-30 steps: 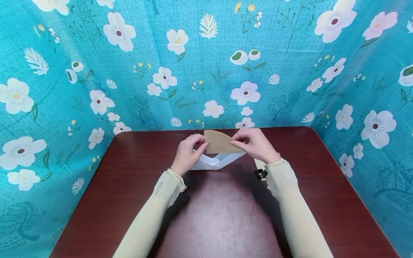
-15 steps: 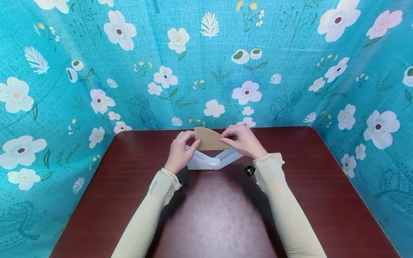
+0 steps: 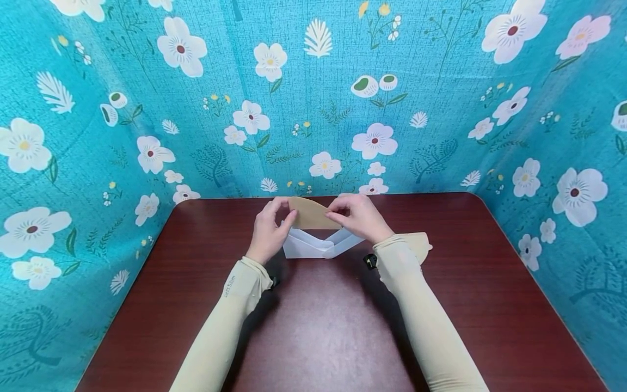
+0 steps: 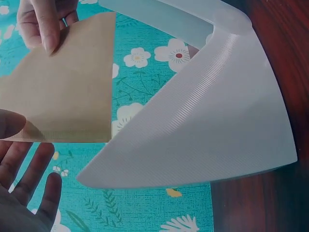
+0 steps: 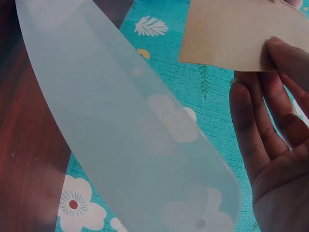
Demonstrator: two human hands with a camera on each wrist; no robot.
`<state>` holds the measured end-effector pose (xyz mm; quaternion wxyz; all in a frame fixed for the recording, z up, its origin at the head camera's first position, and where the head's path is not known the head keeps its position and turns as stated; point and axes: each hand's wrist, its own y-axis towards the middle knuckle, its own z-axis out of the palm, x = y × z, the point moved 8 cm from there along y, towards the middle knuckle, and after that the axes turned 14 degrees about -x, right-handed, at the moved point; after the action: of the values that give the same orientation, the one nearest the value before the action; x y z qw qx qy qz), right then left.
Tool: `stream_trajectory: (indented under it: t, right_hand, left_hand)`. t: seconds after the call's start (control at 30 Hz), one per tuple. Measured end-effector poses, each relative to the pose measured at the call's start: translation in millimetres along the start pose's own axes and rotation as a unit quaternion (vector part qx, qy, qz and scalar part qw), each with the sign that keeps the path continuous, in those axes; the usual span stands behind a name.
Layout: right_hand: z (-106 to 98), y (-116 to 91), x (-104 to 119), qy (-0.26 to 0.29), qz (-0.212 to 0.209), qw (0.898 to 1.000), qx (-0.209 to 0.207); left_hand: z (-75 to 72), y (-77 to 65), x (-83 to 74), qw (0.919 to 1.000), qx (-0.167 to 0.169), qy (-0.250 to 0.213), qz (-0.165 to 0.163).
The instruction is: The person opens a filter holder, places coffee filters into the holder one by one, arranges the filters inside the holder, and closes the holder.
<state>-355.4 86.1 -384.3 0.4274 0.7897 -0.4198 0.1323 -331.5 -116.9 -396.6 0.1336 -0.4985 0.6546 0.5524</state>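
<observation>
Between both hands a brown paper coffee filter (image 3: 311,214) is held up over a translucent white plastic holder (image 3: 308,247) with a V-shaped front. My left hand (image 3: 269,226) pinches the filter's left end; in the left wrist view its thumb lies on the paper (image 4: 67,92) and the other fingers spread below. My right hand (image 3: 360,218) pinches the right side between thumb and fingers, as the right wrist view also shows. The holder stands upright on the table, its curved side wall (image 5: 111,106) large in that view. The filter is apart from the holder's front wall.
A flat cream-coloured piece (image 3: 417,245) with a small tab lies on the dark red-brown table (image 3: 323,326), partly hidden by the right sleeve. Blue flowered cloth (image 3: 294,109) hangs behind the table and along both sides.
Both hands have shifted left together with the coffee filter, still pinching it. The holder stays in place, and more of the cream-coloured piece shows beside the right sleeve.
</observation>
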Motion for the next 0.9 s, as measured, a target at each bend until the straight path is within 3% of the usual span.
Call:
stream_trajectory:
  t: [0.27,0.7,0.9]
  right_hand:
    - [11.2,-1.0,-1.3,-0.027,-0.008,1.0,0.009]
    - [24.8,-2.7,-3.8,-0.053,-0.01,0.998,0.016]
    - [30.5,-3.8,-2.1,-0.07,-0.013,0.997,0.026]
  left_hand:
    - [-0.7,0.4,6.4,0.9999,-0.012,0.0,0.009]
    - [-2.6,-3.3,21.3,0.9992,-0.015,0.037,0.001]
    - [-3.0,-4.5,23.3,0.9995,-0.016,0.026,0.003]
